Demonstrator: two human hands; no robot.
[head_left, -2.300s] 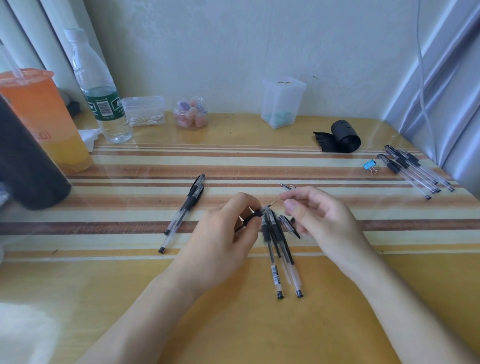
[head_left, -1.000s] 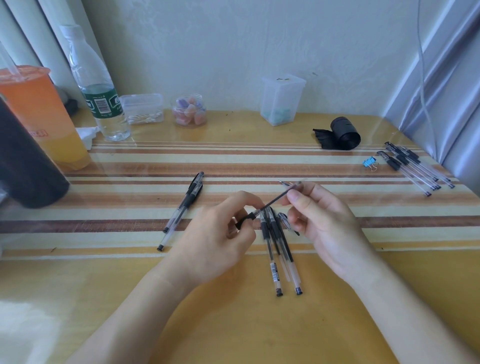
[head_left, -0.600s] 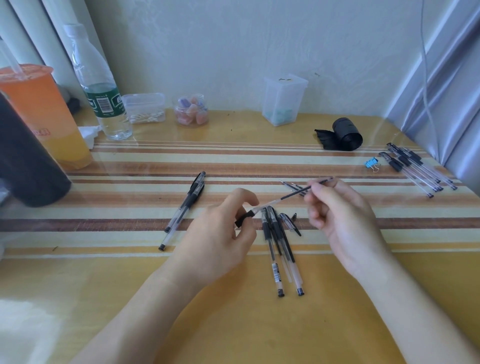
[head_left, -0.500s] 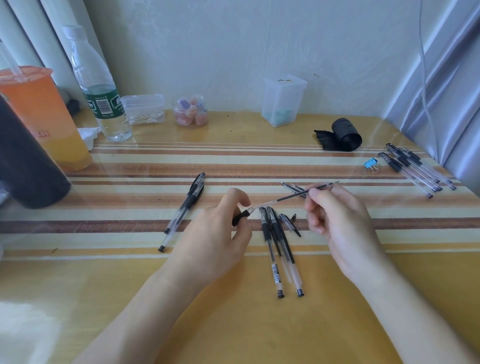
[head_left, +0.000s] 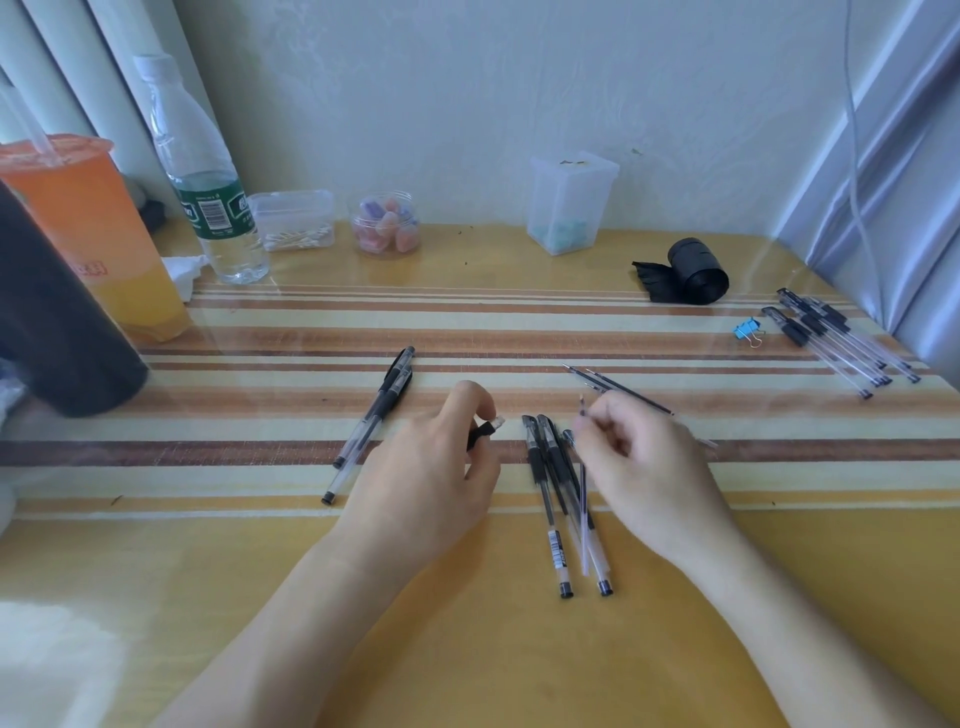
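Note:
My left hand (head_left: 421, 483) pinches a pen barrel (head_left: 485, 429) by its black grip, its clear open end pointing right. My right hand (head_left: 649, 467) holds a thin pen refill (head_left: 584, 499), blurred, running from beside my fingers down over the pens. Between my hands, three black gel pens (head_left: 550, 493) lie side by side on the striped table (head_left: 519, 322). A few loose refills (head_left: 618, 387) lie just beyond my right hand. Two more pens (head_left: 374, 421) lie left of my left hand.
Several capped pens (head_left: 841, 343) lie at the right edge beside a blue binder clip (head_left: 748, 330) and a black roll (head_left: 691, 270). Along the wall stand a water bottle (head_left: 202, 176), an orange drink cup (head_left: 98, 234), small plastic boxes (head_left: 571, 202) and a jar (head_left: 387, 223). A dark object (head_left: 52, 322) looms at left.
My right hand drew the refill fully out of the barrel held by my left hand, then swung it down toward the pens in the middle. The left hand stayed nearly still.

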